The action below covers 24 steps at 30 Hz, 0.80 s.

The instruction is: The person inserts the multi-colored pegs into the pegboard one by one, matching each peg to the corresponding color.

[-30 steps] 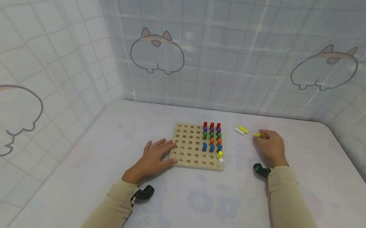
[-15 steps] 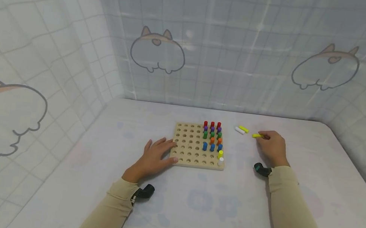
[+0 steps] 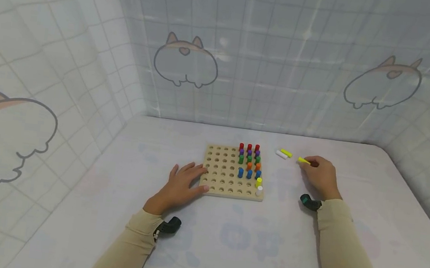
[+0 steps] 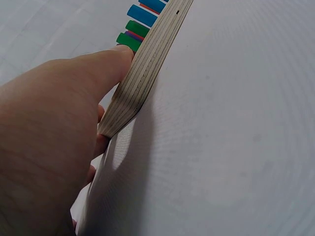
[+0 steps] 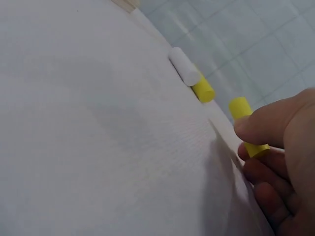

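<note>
A square wooden pegboard lies on the table with several coloured pegs standing in its right columns. My left hand rests flat on the board's left front corner, its thumb against the board's edge. My right hand pinches a yellow peg just above the cloth, right of the board; the yellow peg sits between thumb and fingers. A loose white peg and a second yellow peg lie side by side between the hand and the board, the white peg nearer the board.
The table is covered in a white patterned cloth. Tiled curtain walls with cartoon prints close it in at the back and on both sides. The board's left columns of holes hold no pegs.
My right hand has lifted the yellow peg slightly and drawn a little to the right. The left hand and board have not moved.
</note>
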{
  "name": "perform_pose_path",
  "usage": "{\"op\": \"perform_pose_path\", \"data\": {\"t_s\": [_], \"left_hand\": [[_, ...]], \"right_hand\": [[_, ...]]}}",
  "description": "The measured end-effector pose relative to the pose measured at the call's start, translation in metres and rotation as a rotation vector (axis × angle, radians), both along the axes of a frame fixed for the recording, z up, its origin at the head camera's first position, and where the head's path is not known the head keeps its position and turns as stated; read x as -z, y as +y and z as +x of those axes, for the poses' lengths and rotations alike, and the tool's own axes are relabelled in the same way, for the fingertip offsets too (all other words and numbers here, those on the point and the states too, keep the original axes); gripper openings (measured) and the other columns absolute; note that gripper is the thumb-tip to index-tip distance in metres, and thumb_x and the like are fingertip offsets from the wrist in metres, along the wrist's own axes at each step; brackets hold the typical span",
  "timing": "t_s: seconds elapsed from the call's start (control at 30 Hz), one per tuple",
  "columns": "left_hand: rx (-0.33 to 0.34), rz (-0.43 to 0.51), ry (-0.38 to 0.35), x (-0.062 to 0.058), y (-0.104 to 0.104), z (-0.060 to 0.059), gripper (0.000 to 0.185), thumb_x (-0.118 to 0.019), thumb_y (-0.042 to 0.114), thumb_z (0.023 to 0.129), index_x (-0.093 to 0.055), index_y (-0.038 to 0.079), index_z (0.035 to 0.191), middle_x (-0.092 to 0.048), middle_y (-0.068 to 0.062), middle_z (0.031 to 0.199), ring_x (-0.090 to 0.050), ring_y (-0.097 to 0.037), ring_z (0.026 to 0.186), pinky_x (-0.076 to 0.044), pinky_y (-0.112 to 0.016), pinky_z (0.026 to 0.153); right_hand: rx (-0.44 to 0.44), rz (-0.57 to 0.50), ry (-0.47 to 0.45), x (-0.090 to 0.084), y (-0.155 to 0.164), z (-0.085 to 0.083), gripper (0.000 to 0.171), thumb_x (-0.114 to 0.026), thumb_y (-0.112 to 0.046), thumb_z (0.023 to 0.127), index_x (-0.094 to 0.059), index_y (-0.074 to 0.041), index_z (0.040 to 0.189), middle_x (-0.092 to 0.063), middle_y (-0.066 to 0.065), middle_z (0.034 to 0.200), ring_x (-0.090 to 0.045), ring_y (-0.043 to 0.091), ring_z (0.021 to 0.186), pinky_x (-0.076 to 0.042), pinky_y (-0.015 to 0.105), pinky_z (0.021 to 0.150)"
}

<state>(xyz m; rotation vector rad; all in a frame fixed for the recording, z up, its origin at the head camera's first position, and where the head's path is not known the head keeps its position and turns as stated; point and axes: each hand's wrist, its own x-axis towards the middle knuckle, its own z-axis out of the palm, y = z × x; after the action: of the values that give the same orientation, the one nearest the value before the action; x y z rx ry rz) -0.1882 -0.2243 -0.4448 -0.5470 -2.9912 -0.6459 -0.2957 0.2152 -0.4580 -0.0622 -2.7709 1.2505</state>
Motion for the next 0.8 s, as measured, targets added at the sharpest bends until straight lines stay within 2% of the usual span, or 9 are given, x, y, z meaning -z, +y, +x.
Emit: {"op": "perform_pose_path", "data": {"t_s": [0.2,0.5,0.8], "left_hand": [[0.001,0.002,0.013,0.000,-0.001,-0.001,0.067,-0.058,0.055,0.096,-0.046,0.020,0.152,-0.040,-0.003,0.158,-0.024,-0.030,0.149,0.000,-0.067,0.115],[0.005,0.003,0.021,0.001,0.001,0.000,0.067,-0.058,0.054,0.096,-0.047,0.019,0.151,-0.041,-0.004,0.157,-0.025,-0.032,0.149,-0.001,-0.068,0.114],[-0.004,-0.008,0.012,0.003,-0.001,0.000,0.068,-0.057,0.057,0.096,-0.046,0.020,0.152,-0.040,-0.003,0.157,-0.025,-0.031,0.149,-0.001,-0.068,0.114]], "right_hand": [[-0.037,-0.050,-0.003,-0.002,-0.001,0.006,0.034,-0.059,-0.021,0.100,-0.061,-0.001,0.128,-0.059,0.021,0.125,-0.052,0.037,0.115,-0.044,0.054,0.100],[-0.115,-0.164,-0.025,-0.008,-0.010,0.016,0.035,-0.062,-0.024,0.099,-0.063,-0.005,0.128,-0.062,0.017,0.122,-0.057,0.030,0.103,-0.048,0.035,0.083],[-0.075,-0.258,-0.092,-0.009,-0.016,0.025,0.043,-0.062,-0.031,0.098,-0.062,-0.010,0.135,-0.060,0.015,0.123,-0.062,0.027,0.096,-0.049,0.029,0.079]]}}
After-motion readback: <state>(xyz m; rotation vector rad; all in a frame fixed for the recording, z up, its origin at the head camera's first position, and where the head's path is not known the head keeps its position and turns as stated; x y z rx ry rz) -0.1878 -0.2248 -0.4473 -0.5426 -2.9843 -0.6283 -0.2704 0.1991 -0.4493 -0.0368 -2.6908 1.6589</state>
